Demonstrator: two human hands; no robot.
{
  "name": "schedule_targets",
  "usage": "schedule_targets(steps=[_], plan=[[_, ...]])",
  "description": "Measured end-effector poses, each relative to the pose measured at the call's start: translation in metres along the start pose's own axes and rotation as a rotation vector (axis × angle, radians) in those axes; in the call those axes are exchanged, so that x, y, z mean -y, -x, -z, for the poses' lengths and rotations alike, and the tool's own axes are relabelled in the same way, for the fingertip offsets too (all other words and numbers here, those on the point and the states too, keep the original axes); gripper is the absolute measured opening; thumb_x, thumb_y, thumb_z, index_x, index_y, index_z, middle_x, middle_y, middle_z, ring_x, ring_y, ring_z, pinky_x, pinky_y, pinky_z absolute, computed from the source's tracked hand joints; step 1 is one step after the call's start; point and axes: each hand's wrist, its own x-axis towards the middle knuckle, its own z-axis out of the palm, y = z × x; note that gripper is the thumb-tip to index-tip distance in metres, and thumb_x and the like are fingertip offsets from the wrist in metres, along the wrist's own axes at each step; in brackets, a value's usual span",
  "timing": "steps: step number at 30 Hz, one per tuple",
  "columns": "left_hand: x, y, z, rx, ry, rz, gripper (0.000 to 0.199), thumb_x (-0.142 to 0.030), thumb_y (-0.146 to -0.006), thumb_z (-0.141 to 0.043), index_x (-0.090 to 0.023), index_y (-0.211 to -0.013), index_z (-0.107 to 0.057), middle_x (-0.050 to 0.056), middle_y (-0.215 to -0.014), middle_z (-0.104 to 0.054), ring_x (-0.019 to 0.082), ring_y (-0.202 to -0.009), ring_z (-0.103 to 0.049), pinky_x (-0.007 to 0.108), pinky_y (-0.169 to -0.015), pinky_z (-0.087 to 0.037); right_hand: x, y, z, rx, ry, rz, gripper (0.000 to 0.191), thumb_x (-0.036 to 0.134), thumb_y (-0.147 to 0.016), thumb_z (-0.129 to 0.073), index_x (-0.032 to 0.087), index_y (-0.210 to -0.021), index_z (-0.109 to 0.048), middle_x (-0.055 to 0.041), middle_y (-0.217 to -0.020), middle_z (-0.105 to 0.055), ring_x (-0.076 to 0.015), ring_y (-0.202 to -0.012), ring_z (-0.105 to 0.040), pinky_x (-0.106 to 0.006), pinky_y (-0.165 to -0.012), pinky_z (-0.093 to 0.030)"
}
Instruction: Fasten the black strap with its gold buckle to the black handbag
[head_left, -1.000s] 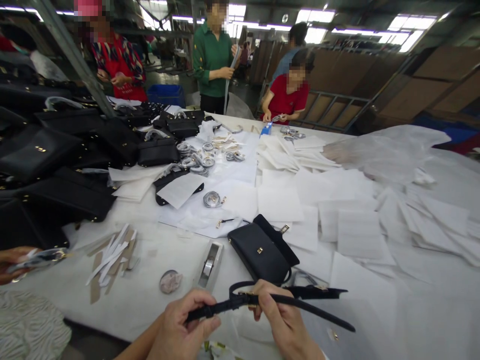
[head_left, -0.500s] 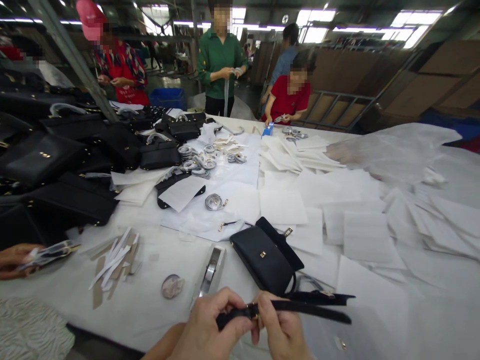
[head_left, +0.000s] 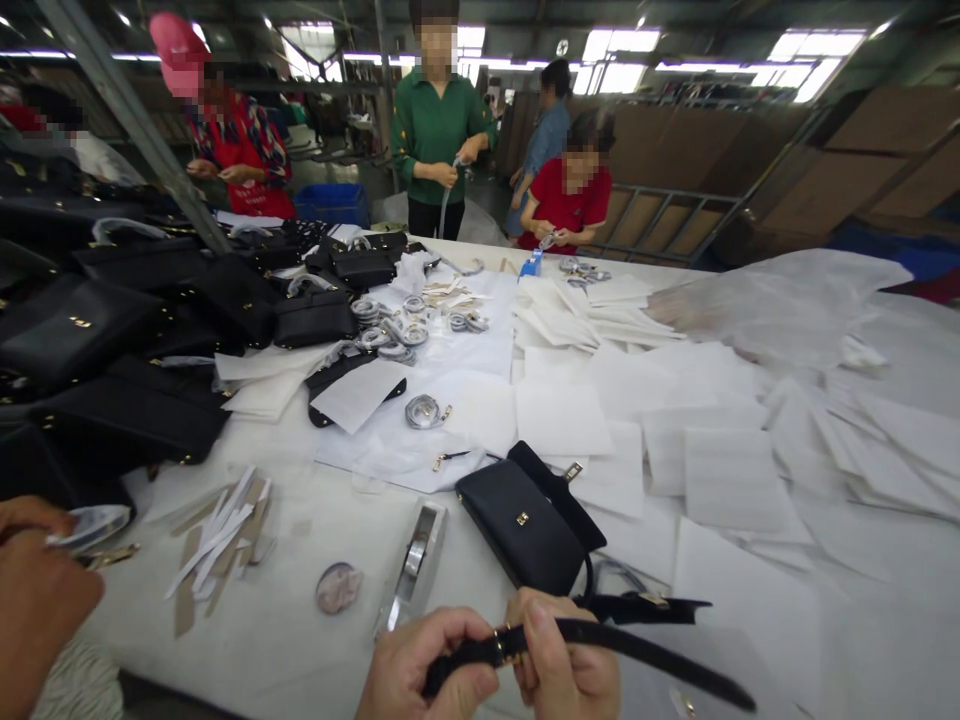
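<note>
A black leather strap (head_left: 664, 658) with small gold-coloured buckle hardware is held near the bottom centre. My left hand (head_left: 431, 668) is closed round its left end, beside the buckle. My right hand (head_left: 566, 660) pinches the strap just right of the buckle, and its free end droops to the lower right. Behind my hands lies a black handbag (head_left: 517, 520) with its flap open and a gold turn-lock on the front. Another black piece with metal (head_left: 652, 607) lies behind the strap, partly covered by it.
A tape dispenser (head_left: 412, 565) and a small round dish (head_left: 339, 588) lie left of the bag. White paper sheets (head_left: 727, 470) cover the right. Black bags (head_left: 135, 400) are piled at left. A co-worker's hand (head_left: 45, 590) holds a plastic-wrapped coil. Several people stand or sit beyond the table.
The strap's free end has swung lower and reaches further right. My hands have shifted slightly down. The co-worker's hand at left has come further into view.
</note>
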Motion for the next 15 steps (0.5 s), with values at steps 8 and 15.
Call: schedule_targets(steps=[8,15], plan=[[-0.001,-0.016,0.016,0.22,0.671,0.167,0.05,-0.048,-0.06,-0.086,-0.02,-0.083,-0.05,-0.004,-0.071,-0.064,-0.003,-0.038,-0.019,0.016,-0.039,-0.01,0.019,-0.019,0.025,0.257,0.246,0.221,0.028,0.047,-0.094,-0.052,0.025,-0.109,-0.062,-0.0069,-0.101,-0.068,-0.0174,-0.093,-0.065,-0.022,-0.074,-0.052],[0.006,-0.015,0.021,0.35,0.619,0.098,0.049,-0.046,-0.064,-0.084,-0.019,-0.091,-0.053,-0.002,-0.077,-0.064,-0.003,-0.042,-0.03,0.015,-0.041,-0.015,0.012,-0.017,0.021,0.436,0.274,0.215,0.018,0.031,-0.096,-0.052,0.022,-0.098,-0.067,-0.0032,-0.08,-0.067,-0.0134,-0.072,-0.063,-0.022,-0.065,-0.048]])
